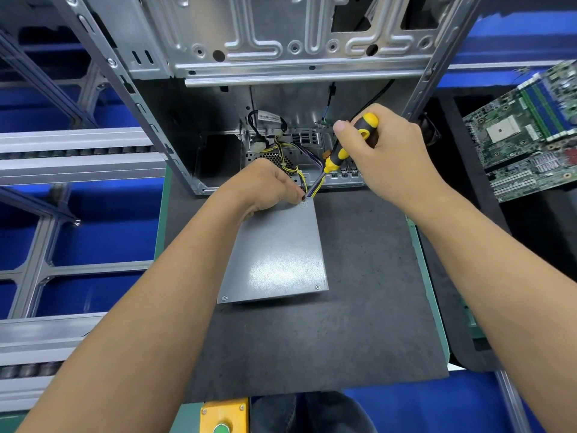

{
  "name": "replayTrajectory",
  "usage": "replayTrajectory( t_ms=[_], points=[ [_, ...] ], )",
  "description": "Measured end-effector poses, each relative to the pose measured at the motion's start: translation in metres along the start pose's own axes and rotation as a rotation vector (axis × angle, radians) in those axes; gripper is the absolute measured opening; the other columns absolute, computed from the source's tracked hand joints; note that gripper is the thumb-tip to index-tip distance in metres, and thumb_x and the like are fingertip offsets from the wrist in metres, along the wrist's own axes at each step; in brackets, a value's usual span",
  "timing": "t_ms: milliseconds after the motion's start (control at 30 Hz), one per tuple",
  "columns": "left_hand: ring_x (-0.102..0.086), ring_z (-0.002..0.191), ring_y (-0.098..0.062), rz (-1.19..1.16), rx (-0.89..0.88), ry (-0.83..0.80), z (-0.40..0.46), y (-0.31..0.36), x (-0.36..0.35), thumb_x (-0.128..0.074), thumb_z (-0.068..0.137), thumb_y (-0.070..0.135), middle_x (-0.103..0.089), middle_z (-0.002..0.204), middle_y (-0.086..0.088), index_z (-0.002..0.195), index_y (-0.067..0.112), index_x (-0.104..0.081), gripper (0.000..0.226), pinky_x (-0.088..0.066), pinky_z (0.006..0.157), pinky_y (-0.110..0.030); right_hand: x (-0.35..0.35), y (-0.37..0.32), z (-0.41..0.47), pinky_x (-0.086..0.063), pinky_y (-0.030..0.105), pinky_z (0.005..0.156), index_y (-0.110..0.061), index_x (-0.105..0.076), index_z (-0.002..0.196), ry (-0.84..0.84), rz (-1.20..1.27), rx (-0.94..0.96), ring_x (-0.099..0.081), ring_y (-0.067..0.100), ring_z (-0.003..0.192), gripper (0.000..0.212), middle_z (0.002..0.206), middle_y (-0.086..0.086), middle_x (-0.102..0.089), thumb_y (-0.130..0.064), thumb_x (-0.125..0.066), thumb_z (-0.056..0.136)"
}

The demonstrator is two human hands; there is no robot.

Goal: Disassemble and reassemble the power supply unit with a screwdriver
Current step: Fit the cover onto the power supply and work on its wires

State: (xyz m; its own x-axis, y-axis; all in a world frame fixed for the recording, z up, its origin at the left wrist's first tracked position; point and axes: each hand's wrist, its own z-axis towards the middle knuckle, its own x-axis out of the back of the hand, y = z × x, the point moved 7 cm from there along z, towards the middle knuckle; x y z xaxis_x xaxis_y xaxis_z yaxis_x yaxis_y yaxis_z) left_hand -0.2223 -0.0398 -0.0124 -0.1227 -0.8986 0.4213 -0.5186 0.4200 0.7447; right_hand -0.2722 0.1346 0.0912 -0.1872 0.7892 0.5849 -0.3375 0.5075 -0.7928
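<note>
Power supply unit [278, 254] lies flat on the dark mat [359, 307], two near-edge screws [318, 287] seated in its lid, cable bundle [307, 185] running off its far end into the open computer case [281, 73]. Left hand [265, 185] pinches at the far corner; right hand [384, 151] wraps the screwdriver [346, 145], tip on that corner. Likely working the far-corner screw; next needs a square tip clear of wires.

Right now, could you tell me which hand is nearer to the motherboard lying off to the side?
Right. The right hand holds the screwdriver closer to the motherboard; the left hand rests on the power supply, farther away.
</note>
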Motion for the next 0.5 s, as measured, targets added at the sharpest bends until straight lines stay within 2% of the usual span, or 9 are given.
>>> replayTrajectory(
  t_ms=[167, 300, 433, 500],
  points=[
    [-0.064, 0.075, 0.0, 0.008, -0.012, 0.009, 0.0012, -0.0017, -0.0003, -0.083, 0.076, 0.015, -0.073, 0.067, 0.013, 0.061, 0.031, -0.078, 0.022, -0.043, 0.07, -0.02, 0.0004, 0.0004, 0.0027, -0.033, 0.006, 0.05, -0.017, -0.048, 0.073, -0.003, -0.027, 0.0, -0.052, -0.008, 0.053, 0.032, 0.052, -0.026, -0.052, -0.037, -0.059, 0.096],
    [-0.065, 0.088, -0.005, 0.006, -0.028, 0.016, 0.0019, -0.0024, -0.0003, -0.085, 0.074, 0.02, -0.075, 0.072, 0.012, 0.068, 0.032, -0.08, 0.014, -0.043, 0.075, -0.022, 0.0005, 0.0001, 0.0031, -0.035, 0.004, 0.051, -0.003, -0.056, 0.083, -0.008, -0.036, 0.016, -0.054, -0.013, 0.053, 0.034, 0.053, -0.013, -0.048, -0.034, -0.06, 0.096],
    [-0.068, 0.082, -0.01, 0.015, -0.091, 0.031, -0.0017, -0.0008, -0.0007, -0.082, 0.078, 0.012, -0.075, 0.072, 0.011, 0.07, 0.027, -0.08, 0.017, -0.053, 0.084, -0.028, 0.0008, -0.0004, 0.0031, -0.035, 0.006, 0.051, -0.003, -0.057, 0.085, -0.018, -0.064, 0.012, -0.054, -0.011, 0.055, 0.036, 0.053, -0.013, -0.049, -0.037, -0.059, 0.095],
    [-0.066, 0.076, -0.005, 0.031, -0.133, 0.054, -0.0049, -0.0004, -0.0008, -0.08, 0.08, 0.011, -0.074, 0.07, 0.014, 0.074, 0.026, -0.081, 0.017, -0.054, 0.08, -0.027, -0.0007, -0.0007, 0.004, -0.034, 0.006, 0.051, -0.005, -0.056, 0.083, -0.026, -0.067, 0.001, -0.053, -0.009, 0.055, 0.036, 0.052, -0.02, -0.052, -0.039, -0.059, 0.095]
  ],
)
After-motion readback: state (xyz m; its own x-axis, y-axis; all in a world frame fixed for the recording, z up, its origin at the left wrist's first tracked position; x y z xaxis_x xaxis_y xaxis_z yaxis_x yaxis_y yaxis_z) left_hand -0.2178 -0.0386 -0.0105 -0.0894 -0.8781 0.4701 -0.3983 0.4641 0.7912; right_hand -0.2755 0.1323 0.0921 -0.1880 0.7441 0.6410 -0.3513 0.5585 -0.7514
